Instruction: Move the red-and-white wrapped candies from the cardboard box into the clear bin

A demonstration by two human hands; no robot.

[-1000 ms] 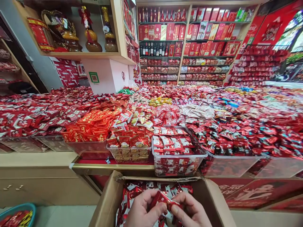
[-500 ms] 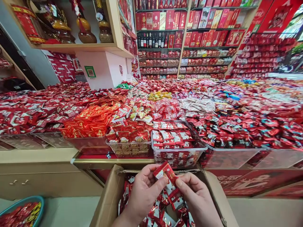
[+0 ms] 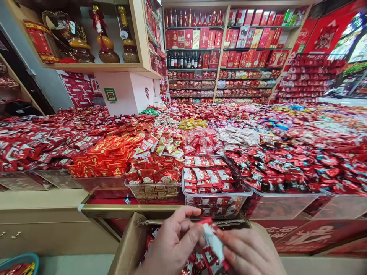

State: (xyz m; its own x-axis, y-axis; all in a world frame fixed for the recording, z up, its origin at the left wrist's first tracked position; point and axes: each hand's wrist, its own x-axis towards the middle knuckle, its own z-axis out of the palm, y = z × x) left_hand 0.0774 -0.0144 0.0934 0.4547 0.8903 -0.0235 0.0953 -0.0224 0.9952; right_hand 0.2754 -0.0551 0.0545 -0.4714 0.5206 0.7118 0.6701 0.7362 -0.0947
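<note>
Over an open cardboard box point(image 3: 126, 244) of red and white packets, my right hand point(image 3: 249, 250) grips a small red and white packet point(image 3: 213, 242), blurred by motion. My left hand point(image 3: 179, 238) is beside the packet's left edge, thumb and fingers curled towards it; the index finger reaches out above. Whether the left fingertips press on the packet is hard to tell. Just beyond the hands stands a clear bin point(image 3: 218, 198) with similar packets laid in rows.
More clear bins of sweets line the counter, one with brown-red packets point(image 3: 155, 175) and one with orange-red packets point(image 3: 100, 156). A gold counter edge point(image 3: 132, 207) runs behind the box. A teal basin point(image 3: 31, 259) sits on the floor at the lower left.
The packet has turned and tilted, now showing more white, and sits lower and further right. My left hand's fingers have loosened from around it. The view has tipped up slightly.
</note>
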